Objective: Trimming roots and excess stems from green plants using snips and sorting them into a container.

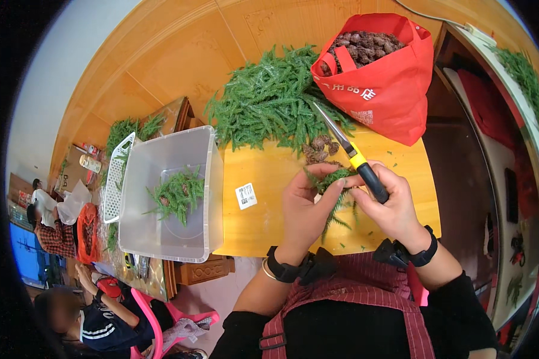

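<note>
My left hand (308, 206) is closed on a green artificial pine sprig (335, 218) above the yellow table. My right hand (390, 200) wraps round the black handle of a hand tool (360, 164) with a yellow collar and a long, pointed metal end; its exact kind is unclear. That tool points up and left, away from the sprig, while the right fingertips meet the left ones at the sprig's stem. Just beyond my hands lie several brown pine cones (320, 149). What the fingertips pinch is partly hidden.
Green sprigs (269, 99) are heaped at the back. A red bag (395, 90) of pine cones stands at the back right. Left of the white label (245, 195), a clear plastic bin (214, 197) holds a finished-looking green bunch (178, 194). Other people sit at the far left.
</note>
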Demonstrator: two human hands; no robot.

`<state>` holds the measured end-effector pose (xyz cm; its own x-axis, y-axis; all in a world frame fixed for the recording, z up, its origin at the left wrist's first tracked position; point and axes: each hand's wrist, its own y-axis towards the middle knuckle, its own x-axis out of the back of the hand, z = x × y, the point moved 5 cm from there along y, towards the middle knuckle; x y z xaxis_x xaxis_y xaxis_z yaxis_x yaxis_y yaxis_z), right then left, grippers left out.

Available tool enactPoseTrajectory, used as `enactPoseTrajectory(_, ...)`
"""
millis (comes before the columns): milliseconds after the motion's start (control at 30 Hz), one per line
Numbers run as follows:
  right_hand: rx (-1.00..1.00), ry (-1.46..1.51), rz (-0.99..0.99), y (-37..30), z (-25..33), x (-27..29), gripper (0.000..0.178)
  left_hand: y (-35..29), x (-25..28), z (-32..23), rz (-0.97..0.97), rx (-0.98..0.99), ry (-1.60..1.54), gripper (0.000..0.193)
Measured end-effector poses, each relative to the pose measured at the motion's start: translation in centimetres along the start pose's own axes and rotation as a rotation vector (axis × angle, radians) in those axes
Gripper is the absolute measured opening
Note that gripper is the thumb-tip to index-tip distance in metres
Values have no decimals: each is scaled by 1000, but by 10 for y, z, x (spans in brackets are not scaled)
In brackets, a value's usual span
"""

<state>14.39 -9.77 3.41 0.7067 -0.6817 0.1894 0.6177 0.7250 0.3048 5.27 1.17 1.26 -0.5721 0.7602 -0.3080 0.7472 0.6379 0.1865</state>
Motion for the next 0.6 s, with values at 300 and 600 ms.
enactPoseTrajectory(300, 89, -174, -83, 8, 1, 10, 22, 5, 3, 6, 22, 151, -80, 29)
enactPoseTrajectory(600, -54, -81, -37, 15, -9, 4, 26, 10, -4, 6, 55, 129, 17, 40)
